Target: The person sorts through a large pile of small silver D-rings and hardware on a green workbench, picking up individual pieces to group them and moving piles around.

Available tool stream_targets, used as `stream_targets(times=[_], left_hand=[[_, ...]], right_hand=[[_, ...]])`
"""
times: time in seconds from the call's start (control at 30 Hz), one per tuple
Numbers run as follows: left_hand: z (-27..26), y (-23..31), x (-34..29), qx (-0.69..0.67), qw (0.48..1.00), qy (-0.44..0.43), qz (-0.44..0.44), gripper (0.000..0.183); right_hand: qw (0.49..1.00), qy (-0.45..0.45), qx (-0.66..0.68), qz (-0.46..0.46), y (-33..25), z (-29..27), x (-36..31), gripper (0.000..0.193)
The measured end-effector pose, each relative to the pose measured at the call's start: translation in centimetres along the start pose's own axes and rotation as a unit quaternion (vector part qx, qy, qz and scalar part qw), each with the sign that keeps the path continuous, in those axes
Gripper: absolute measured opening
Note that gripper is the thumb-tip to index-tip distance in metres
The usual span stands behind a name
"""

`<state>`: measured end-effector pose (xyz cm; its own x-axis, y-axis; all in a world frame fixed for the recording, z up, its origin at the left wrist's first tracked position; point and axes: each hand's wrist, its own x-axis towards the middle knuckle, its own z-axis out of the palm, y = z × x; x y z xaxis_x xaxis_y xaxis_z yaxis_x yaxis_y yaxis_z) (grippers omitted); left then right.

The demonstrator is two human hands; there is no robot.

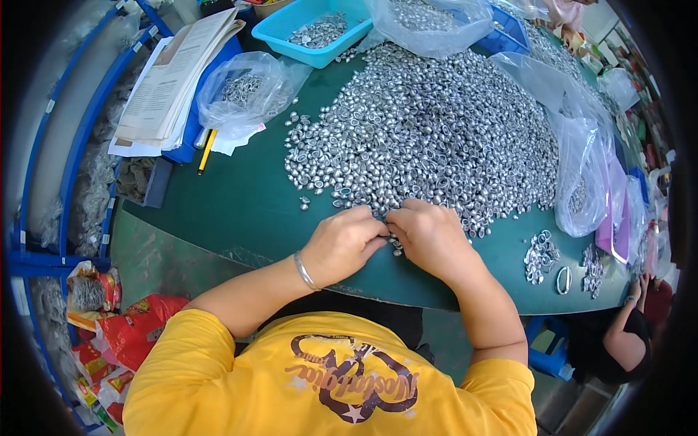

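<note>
A broad heap of small silver metal pieces (436, 123), rounded and hollow, covers much of the green table (240, 196). My left hand (345, 243), with a silver bangle (305, 272) at its wrist, is closed in a pinch at the heap's near edge. Right beside it my right hand (429, 236) is pinched too, its fingertips almost meeting the left ones. Whatever the fingertips hold is hidden by the fingers. A few loose silver pieces lie just under the right fingers.
At the back stands a light-blue basket (313, 62) of metal parts. Plastic bags (243, 94) lie around the heap. Papers (178, 80) rest on a blue bin at left, near a yellow pencil (207, 151). Linked rings (542, 256) lie at right. Another person's arm (627, 327) shows at far right.
</note>
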<state>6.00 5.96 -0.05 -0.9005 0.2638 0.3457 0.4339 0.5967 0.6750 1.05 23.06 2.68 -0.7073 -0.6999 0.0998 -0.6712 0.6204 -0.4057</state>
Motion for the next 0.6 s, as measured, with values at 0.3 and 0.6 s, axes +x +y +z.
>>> stream_targets(times=[0.3,0.6], left_hand=[[-0.3,-0.5,0.1,-0.126,0.989,0.046,-0.059,0.007],[-5.7,-4.0,0.3,-0.656,0.699,0.084,-0.272,0.005]], right_hand=[[0.985,0.109,0.126,-0.043,1.3,0.9,0.0,0.007],[0.964,0.153,0.216,-0.029,0.7,1.3,1.8,0.005]])
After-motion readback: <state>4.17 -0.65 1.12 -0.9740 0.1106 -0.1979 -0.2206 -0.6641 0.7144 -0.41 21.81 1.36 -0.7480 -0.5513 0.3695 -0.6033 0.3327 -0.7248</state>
